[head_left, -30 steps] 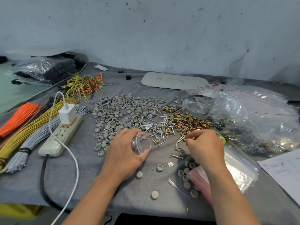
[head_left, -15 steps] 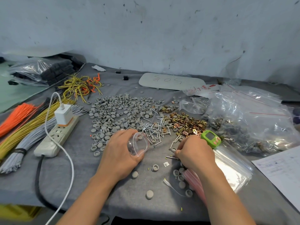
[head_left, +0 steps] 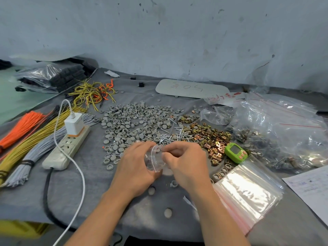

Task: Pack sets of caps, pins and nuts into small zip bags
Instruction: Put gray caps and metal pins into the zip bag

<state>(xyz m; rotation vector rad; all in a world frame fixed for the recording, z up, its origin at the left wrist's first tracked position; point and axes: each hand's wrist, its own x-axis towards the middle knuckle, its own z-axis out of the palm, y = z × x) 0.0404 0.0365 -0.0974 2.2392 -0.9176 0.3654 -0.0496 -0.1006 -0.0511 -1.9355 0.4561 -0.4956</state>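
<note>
View from above a grey-clothed bench (head_left: 99, 192) strewn with small parts. At the centre of the frame, the left hand (head_left: 134, 169) is gripping a small clear bag (head_left: 154, 159), its fingers curling round the bag's body and turning the open mouth toward the right hand (head_left: 186, 164). The right hand is touching that mouth with its fingers bunching tightly together. Whether they are pinching parts or the bag's lip is hidden. The bag is hanging just above the bench, between the two hands.

Beyond the hands, grey caps (head_left: 131, 121) are lying in a wide pile. Silver pins (head_left: 170, 136) are lying to its right, and brassy nuts (head_left: 211, 135) right of those. A stack of flat bags (head_left: 248, 194) is lying at lower right, near a green timer (head_left: 235, 153).

The bag is looking thin, weightless and floppy. It would probably collapse shut if released, so the firmer zip strip at the lip seems the best place to hold it. The caps appear light and likely to roll. The pins look slim and slippery, probably best pinched at the head. The nuts seem small, flat and heavier.
</note>
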